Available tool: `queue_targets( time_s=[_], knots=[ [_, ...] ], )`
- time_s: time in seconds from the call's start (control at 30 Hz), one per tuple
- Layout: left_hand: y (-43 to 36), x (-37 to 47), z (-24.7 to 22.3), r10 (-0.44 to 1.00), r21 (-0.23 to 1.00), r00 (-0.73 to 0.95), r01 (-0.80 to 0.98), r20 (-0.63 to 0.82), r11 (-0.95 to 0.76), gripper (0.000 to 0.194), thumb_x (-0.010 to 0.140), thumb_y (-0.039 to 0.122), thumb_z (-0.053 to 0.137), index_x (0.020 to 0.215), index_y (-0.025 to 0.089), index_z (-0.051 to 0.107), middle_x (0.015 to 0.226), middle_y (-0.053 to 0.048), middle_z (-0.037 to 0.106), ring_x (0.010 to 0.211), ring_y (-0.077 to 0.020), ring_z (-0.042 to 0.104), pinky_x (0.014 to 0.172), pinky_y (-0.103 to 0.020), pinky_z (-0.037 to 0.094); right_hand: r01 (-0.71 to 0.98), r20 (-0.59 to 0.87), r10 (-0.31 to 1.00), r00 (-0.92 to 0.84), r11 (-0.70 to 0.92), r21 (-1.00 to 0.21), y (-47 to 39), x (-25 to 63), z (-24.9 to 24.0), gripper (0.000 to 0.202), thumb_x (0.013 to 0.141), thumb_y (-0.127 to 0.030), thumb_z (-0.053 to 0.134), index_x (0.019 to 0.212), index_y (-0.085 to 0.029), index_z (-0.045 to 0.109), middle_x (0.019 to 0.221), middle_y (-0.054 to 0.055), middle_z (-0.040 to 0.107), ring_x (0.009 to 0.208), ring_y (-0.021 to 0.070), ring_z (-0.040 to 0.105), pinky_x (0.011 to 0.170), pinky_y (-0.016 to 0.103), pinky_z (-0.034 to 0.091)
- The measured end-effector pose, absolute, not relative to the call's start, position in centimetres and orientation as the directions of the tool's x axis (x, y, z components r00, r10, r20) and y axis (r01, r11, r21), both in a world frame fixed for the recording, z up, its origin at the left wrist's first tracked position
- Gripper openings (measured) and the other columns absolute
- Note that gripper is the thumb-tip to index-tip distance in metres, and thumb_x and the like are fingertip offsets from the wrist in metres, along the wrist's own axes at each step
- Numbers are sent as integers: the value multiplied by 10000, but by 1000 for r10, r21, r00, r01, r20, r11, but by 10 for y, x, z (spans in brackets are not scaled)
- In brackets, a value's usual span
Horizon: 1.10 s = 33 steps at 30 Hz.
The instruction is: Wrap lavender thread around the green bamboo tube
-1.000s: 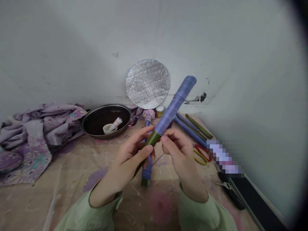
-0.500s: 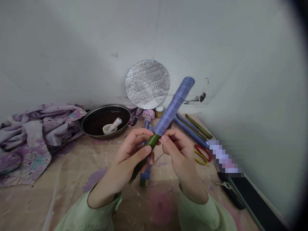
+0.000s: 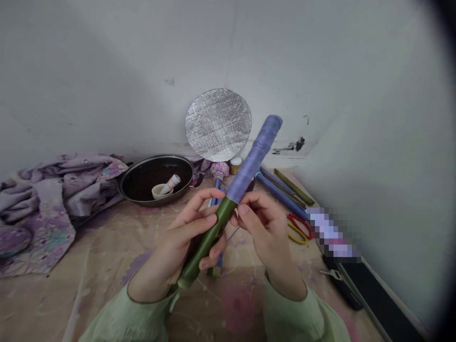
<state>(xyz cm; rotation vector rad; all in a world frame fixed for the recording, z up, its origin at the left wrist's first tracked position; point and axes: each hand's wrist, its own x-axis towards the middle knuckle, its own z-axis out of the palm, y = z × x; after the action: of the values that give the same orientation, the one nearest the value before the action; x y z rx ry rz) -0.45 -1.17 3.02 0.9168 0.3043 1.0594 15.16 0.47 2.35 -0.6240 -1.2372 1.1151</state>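
The left hand (image 3: 180,237) grips the green stick (image 3: 204,246) by its bare section; the purple winding (image 3: 249,168) extends upward beyond both hands. The right hand (image 3: 265,225), closed in a pinch, sits at the winding's lower edge.

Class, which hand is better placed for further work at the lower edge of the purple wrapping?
The right hand, probably: it is curled beside the purple wrapping, near its lower edge, while the left hand grips the bare green stick.
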Motion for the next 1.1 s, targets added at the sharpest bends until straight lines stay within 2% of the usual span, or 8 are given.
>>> queue_targets(
  time_s=[0.17, 0.3, 0.4, 0.53, 0.67, 0.87, 1.0, 1.1],
  knots=[
    [-14, -4, 32, 850, 763, 511, -599, 132, 241, 196, 992, 234, 530, 1178, 296, 532, 950, -3, 673, 476, -6, 512, 415, -57, 402, -358, 391, 917, -72, 342, -869, 4, 151, 23, 139, 902, -233, 702, 779, -210, 641, 644, -45, 679, 497, 75, 642, 494, 163, 522],
    [-11, -1, 27, 824, 770, 538, -598, 178, 224, 262, 952, 209, 620, 1157, 321, 501, 932, 34, 659, 440, 10, 463, 389, -48, 387, -386, 398, 913, -85, 338, -858, 5, 151, 23, 178, 899, -291, 726, 774, -211, 627, 612, -46, 659, 450, 80, 606, 476, 187, 529],
    [-9, 1, 24, 810, 763, 544, -613, 219, 206, 231, 940, 188, 627, 1122, 279, 518, 878, 42, 654, 395, 9, 443, 356, -61, 376, -409, 410, 904, -118, 332, -850, 7, 151, 22, 181, 903, -324, 732, 801, -212, 633, 626, -44, 656, 440, 80, 583, 457, 195, 520],
    [-12, 1, 30, 807, 763, 553, -608, 209, 219, 71, 976, 245, 568, 1012, 184, 561, 859, -5, 680, 395, -6, 504, 360, -67, 365, -398, 442, 882, -164, 351, -848, 12, 154, 20, 161, 908, -360, 736, 888, -213, 672, 629, -54, 634, 428, 63, 536, 447, 187, 474],
    [-16, 1, 37, 802, 762, 571, -594, 177, 255, 164, 1032, 240, 438, 986, 156, 571, 891, -54, 712, 377, -13, 509, 347, -76, 359, -319, 430, 889, -155, 367, -874, 16, 157, 19, 216, 900, -406, 741, 849, -203, 689, 637, -43, 608, 468, 64, 496, 447, 189, 420],
    [-12, -1, 31, 778, 767, 596, -589, 201, 254, 160, 1035, 261, 435, 1008, 168, 563, 936, -80, 742, 392, -32, 535, 344, -93, 368, -330, 385, 902, -193, 310, -892, 15, 158, 18, 248, 897, -454, 734, 877, -211, 686, 656, -33, 626, 448, 72, 493, 401, 201, 365],
    [-7, -1, 27, 822, 868, 548, -473, 151, 155, 173, 1021, 344, 511, 1041, 182, 568, 849, -48, 720, 468, -70, 587, 405, -138, 440, -291, 407, 897, -173, 348, -891, 18, 159, 17, 216, 908, -394, 719, 806, -215, 653, 598, -52, 599, 433, 75, 503, 412, 197, 388],
    [-4, 3, 23, 915, 964, 375, -261, 146, -47, 217, 994, 371, 590, 1106, 186, 601, 850, -20, 673, 633, -98, 631, 560, -189, 517, -175, 413, 906, -94, 394, -902, 21, 159, 17, 148, 877, -319, 723, 797, -210, 660, 618, -45, 600, 486, 90, 517, 438, 204, 399]
  ],
)
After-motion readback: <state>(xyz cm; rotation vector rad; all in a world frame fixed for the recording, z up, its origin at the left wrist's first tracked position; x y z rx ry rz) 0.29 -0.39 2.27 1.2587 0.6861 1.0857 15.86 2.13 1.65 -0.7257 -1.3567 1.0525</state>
